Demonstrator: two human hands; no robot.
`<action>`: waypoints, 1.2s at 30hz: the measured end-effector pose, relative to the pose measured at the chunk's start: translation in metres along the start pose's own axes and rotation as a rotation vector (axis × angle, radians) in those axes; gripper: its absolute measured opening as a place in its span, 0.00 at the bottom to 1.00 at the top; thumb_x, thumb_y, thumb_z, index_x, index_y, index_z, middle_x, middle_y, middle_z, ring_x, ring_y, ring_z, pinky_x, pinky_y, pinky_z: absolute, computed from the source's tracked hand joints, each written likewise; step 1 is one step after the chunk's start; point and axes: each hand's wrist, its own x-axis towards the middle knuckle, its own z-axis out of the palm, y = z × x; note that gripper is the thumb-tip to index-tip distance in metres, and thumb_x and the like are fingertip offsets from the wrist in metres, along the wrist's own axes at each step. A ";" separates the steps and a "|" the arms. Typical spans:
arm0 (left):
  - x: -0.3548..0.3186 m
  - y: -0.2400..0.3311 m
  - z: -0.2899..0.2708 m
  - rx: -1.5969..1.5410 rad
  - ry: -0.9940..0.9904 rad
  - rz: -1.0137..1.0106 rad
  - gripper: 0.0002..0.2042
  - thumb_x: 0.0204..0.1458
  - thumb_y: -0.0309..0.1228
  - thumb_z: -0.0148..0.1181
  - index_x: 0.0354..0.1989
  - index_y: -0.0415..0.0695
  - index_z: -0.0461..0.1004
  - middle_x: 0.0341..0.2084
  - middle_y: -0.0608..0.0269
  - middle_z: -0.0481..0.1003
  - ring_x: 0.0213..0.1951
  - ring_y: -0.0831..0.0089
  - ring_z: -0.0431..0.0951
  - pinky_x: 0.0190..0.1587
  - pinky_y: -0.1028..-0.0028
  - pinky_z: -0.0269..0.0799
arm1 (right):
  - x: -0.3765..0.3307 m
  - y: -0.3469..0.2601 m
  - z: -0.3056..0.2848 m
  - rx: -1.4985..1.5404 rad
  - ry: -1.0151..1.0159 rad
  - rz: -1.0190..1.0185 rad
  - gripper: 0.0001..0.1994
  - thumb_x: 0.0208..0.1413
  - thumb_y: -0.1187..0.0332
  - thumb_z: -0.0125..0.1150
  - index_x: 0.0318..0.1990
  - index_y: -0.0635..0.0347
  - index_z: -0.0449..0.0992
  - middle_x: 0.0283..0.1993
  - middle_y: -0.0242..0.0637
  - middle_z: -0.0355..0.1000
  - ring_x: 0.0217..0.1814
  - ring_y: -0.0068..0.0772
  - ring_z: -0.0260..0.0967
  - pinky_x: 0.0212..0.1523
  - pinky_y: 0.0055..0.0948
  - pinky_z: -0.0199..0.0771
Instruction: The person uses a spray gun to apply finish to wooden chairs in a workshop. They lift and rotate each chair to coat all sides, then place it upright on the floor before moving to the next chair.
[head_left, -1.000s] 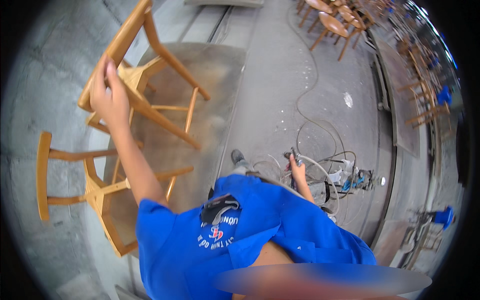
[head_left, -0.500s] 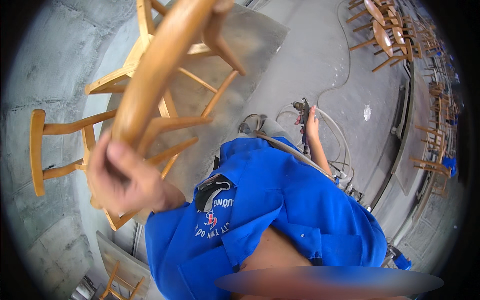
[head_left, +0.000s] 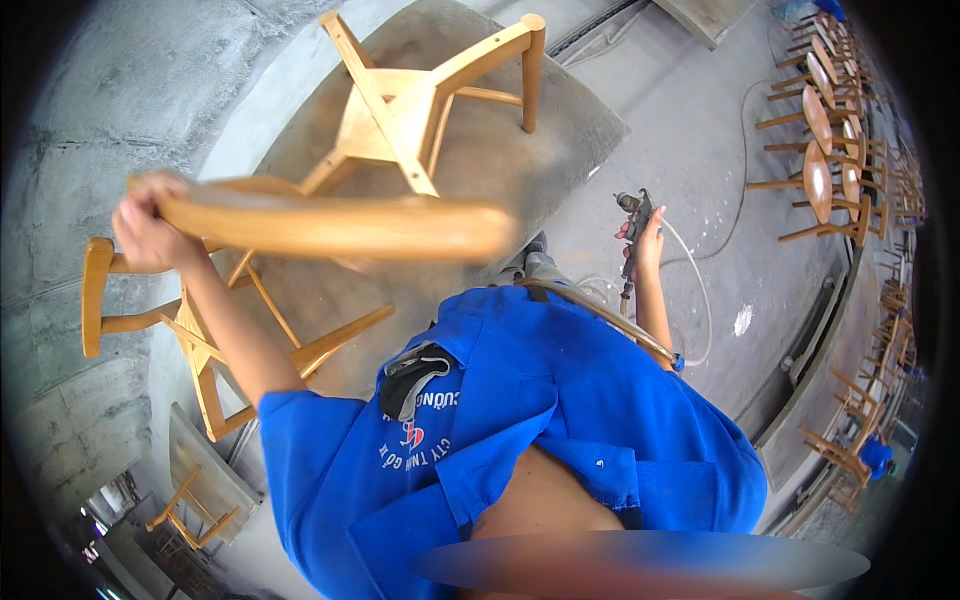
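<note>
Overhead, the left hand (head_left: 150, 225) is clenched around the curved backrest rail of a wooden chair (head_left: 400, 120), which is tipped upside down with its legs pointing up toward twelve o'clock. The rail's long axis runs almost straight across, from the grip at nine o'clock out toward three o'clock, and its far end blurs near the middle of the view. The seat and crossed leg frame lie up and to the right of the grip, over a grey padded work surface (head_left: 580, 120). So the left hand is much the nearer to the chair; the right is well apart from it.

The right hand (head_left: 645, 240), at about two o'clock, is wrapped around a spray gun (head_left: 632, 210), its pale hose (head_left: 700, 300) looping down across the concrete floor (head_left: 720, 160).

A second wooden chair (head_left: 180, 320) lies on its side at eight o'clock, below the lifted rail and partly behind the left forearm. Rows of unfinished chairs (head_left: 830, 150) stand along the edge from one to three o'clock.

The only label in view is red and white print on the chest of the blue work shirt (head_left: 560, 420), beside a dark pocket flap.
</note>
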 end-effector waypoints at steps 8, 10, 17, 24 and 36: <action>-0.043 0.104 0.074 -0.101 0.024 -0.047 0.13 0.64 0.31 0.48 0.41 0.34 0.76 0.30 0.53 0.79 0.44 0.62 0.79 0.59 0.53 0.66 | 0.057 -0.088 0.054 0.023 -0.217 -0.110 0.39 0.62 0.29 0.31 0.40 0.60 0.75 0.24 0.32 0.72 0.22 0.22 0.69 0.15 0.21 0.52; -0.059 0.132 0.090 0.574 -0.223 0.036 0.11 0.62 0.28 0.51 0.32 0.34 0.77 0.29 0.54 0.80 0.42 0.63 0.80 0.60 0.51 0.66 | 0.080 -0.126 0.076 0.103 -0.338 -0.139 0.40 0.62 0.28 0.29 0.42 0.59 0.74 0.26 0.31 0.72 0.24 0.21 0.70 0.16 0.20 0.52; -0.045 0.111 0.136 0.731 0.436 -0.040 0.18 0.65 0.32 0.50 0.22 0.34 0.71 0.15 0.63 0.70 0.26 0.73 0.75 0.51 0.63 0.75 | 0.155 -0.236 0.197 0.311 -0.834 -0.175 0.46 0.58 0.24 0.21 0.45 0.61 0.73 0.31 0.31 0.73 0.30 0.22 0.72 0.19 0.18 0.53; -0.042 0.102 0.121 0.779 0.391 -0.036 0.20 0.66 0.32 0.49 0.19 0.37 0.67 0.13 0.65 0.68 0.20 0.76 0.66 0.57 0.53 0.72 | 0.231 -0.196 0.293 0.082 -0.772 0.026 0.44 0.58 0.24 0.25 0.41 0.59 0.75 0.27 0.31 0.73 0.30 0.24 0.73 0.21 0.22 0.53; -0.009 0.043 0.084 0.583 0.499 -0.024 0.18 0.63 0.31 0.53 0.20 0.35 0.68 0.15 0.61 0.68 0.22 0.68 0.75 0.36 0.66 0.76 | 0.227 -0.178 0.177 0.047 -0.564 -0.124 0.42 0.59 0.26 0.29 0.41 0.60 0.76 0.27 0.30 0.73 0.26 0.23 0.71 0.16 0.22 0.54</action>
